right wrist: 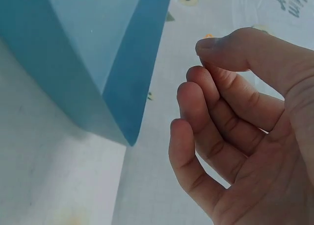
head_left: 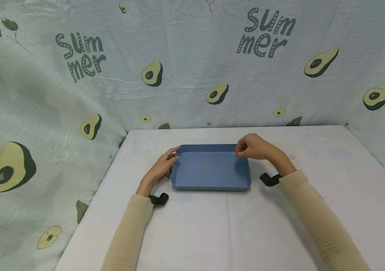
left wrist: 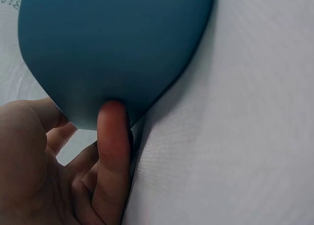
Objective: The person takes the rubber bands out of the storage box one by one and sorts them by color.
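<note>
A shallow blue rectangular tray (head_left: 196,188) stands on the white-covered table. At its left end my left hand (head_left: 162,165) holds the rim, the thumb over the edge. The left wrist view shows a finger (left wrist: 114,141) pressed against the tray's outer wall. My right hand (head_left: 255,146) hovers at the tray's back right corner. Its fingers are curled and the thumb tip lies against the index finger; no object shows between them. In the right wrist view this hand (right wrist: 235,122) is apart from the tray's corner. A small tan mark or thing (head_left: 206,169) lies on the tray floor.
A small red loop (head_left: 291,157) and a faint orange thing (head_left: 269,163) lie on the table by the right wrist. A cloth with avocado prints (head_left: 179,37) hangs behind and at the sides. Black wrist cameras (head_left: 160,199) are strapped to both wrists.
</note>
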`<state>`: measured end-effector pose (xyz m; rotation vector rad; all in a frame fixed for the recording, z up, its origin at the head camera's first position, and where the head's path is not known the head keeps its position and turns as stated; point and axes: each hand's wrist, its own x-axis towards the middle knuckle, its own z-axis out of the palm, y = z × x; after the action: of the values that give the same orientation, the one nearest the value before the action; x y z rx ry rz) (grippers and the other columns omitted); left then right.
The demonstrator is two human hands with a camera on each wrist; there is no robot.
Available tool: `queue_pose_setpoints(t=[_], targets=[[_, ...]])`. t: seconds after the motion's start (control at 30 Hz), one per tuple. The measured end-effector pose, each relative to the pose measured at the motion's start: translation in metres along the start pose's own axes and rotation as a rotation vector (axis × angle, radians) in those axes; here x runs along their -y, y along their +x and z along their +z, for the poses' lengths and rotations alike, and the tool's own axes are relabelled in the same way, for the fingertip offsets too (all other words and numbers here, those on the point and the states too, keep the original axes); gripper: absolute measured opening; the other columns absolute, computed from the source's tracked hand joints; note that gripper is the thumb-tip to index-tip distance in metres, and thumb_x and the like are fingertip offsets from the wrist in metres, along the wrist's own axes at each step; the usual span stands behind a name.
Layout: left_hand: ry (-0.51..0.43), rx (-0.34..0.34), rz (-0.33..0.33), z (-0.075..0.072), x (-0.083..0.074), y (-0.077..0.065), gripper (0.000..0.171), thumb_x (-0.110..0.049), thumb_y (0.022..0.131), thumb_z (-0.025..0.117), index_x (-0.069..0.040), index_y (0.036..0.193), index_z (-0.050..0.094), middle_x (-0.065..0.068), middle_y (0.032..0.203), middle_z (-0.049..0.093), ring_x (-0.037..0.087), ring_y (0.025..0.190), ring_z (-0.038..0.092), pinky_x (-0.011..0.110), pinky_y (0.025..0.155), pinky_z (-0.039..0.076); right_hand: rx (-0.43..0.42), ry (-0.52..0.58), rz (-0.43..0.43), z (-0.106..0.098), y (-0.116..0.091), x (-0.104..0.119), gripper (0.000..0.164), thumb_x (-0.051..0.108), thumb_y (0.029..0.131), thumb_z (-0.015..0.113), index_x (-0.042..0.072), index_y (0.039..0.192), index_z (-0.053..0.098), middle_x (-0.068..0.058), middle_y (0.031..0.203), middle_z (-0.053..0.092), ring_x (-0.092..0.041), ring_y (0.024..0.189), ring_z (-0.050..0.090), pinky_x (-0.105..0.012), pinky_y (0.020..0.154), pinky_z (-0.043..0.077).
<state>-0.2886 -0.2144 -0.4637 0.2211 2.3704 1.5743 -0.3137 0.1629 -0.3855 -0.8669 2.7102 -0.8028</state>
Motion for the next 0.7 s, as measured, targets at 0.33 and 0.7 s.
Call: queue_pose_setpoints(t=[0.33,0.7], targets=[[0.007,0.016,-0.004,-0.001,-0.003,0.001,0.048,-0.035,0.103,0.044,-0.038,0.149,0.031,0.011,0.154,0.033,0.02,0.059,0.042,0.03,0.046,0.043,-0.068,0.023,0.028,-0.005,-0.022,-0.015,0.011,0.017,0.085,0.071,0.007,0.086,0.073,0.001,0.08,0.068,-0.014,0.076,0.061,-0.03,0.069,0.051],[0.004,0.035,-0.035,-0.001,-0.021,-0.009,0.051,-0.027,0.104,0.042,-0.029,0.153,0.027,0.016,0.156,0.028,0.023,0.063,0.045,0.035,0.049,0.046,-0.092,0.038,0.099,-0.011,-0.046,-0.033,0.008,0.014,0.085,0.069,0.007,0.087,0.073,0.002,0.081,0.069,-0.015,0.079,0.061,-0.032,0.074,0.05]])
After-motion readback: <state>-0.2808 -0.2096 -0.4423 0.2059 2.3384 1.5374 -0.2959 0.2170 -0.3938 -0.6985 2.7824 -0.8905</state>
